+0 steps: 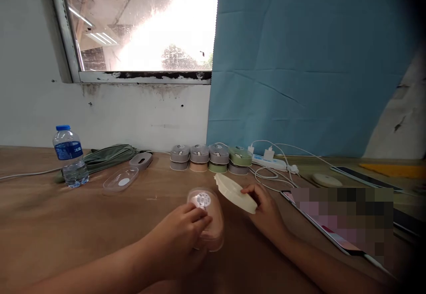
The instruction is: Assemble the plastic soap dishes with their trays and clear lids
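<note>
Left hand was over a pink plastic box with a clear lid, mid-bench, near edge side. Its grip was partly closed, fingers curled onto the lid beside a round printed sticker; from where I stood I couldn't tell whether it clasped the box or just pressed on it. Right hand had its grip closed on a cream tape roll, thumb and fingers at the roll's right end. Roll was tilted, held above the bench, just right of the box, with a ragged edge at its upper left end.

Behind, along the wall: a row of small lidded boxes in stacks of two, grey, tan and green. Right of those, a white power strip with chargers plugged in and white cables tangled in front. Another cream roll lay flat further right. Phone with lit, pixelated screen lay right of the right hand, cable at its near end.

Left side: clear plastic lid with a white round sticker, grey oval lid just behind it, dark green pouch, and an upright water bottle, blue cap on. Blue sheet hung on the wall, right of the window.
</note>
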Tool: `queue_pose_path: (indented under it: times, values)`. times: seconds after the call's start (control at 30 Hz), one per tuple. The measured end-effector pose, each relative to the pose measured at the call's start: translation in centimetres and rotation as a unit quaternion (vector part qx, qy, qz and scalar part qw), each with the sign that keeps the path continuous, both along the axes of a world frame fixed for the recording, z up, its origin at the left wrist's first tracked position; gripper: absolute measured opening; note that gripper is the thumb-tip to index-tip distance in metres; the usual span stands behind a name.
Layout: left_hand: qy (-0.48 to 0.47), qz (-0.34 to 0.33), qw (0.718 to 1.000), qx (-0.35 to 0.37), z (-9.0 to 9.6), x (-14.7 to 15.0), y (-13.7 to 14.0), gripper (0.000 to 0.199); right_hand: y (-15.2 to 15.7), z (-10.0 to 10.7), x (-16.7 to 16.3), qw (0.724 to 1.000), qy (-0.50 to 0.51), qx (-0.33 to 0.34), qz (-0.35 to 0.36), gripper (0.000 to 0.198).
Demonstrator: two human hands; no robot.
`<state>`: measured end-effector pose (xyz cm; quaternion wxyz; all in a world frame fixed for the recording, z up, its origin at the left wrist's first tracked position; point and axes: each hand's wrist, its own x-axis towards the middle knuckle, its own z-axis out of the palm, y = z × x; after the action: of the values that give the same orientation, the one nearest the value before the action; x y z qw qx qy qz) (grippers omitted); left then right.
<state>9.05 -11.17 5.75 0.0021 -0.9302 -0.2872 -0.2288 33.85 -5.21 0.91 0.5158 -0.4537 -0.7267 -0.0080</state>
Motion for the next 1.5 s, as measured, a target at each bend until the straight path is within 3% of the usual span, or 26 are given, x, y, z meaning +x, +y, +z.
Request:
queue_pose_path:
  times: [0.17, 0.4, 0.57, 0.63, 0.77, 0.9, 1.23, 1.4, 1.5]
  values:
    - [-0.109, -0.008, 0.989, 0.099, 1.8, 2.7, 0.7, 0.024, -0.3, 0.3, -0.3, 1.000, -0.010, 0.026, 0.015, 0.017]
    - [0.032, -0.031, 0.994, 0.104, 1.7, 5.0, 1.4, 0.016, -1.5, 0.9, -1.0, 0.997, -0.019, 0.066, 0.044, 0.014]
    - [0.057, 0.029, 0.989, 0.130, 1.9, 1.6, 1.2, 0.013, -1.8, 0.7, -1.1, 0.994, -0.045, 0.023, 0.100, 0.037]
    - [0.068, 0.089, 0.989, 0.101, 2.0, -1.1, 1.9, 0.014, -2.0, 0.8, -1.3, 0.990, -0.084, 0.019, 0.111, 0.032]
    - [0.132, 0.228, 0.964, 0.031, 1.0, -6.6, 5.3, 0.027, -2.4, 1.0, -1.4, 0.974, -0.164, 0.035, 0.154, 0.017]
    - [0.170, 0.282, 0.944, -0.013, -1.0, -9.5, 10.1, 0.026, -2.7, 1.2, -1.4, 0.967, -0.187, 0.043, 0.164, 0.018]
    - [0.170, 0.333, 0.927, -0.017, -3.1, -9.4, 19.0, 0.025, -2.5, 1.0, -1.3, 0.967, -0.201, 0.045, 0.152, 0.017]
    - [0.175, 0.358, 0.917, -0.025, -3.6, -9.9, 21.9, 0.028, -2.5, 1.0, -1.3, 0.966, -0.202, 0.049, 0.153, 0.018]
    - [0.159, 0.365, 0.917, -0.025, -3.8, -10.4, 22.8, 0.018, -2.5, 1.0, -1.3, 0.966, -0.201, 0.048, 0.155, 0.019]
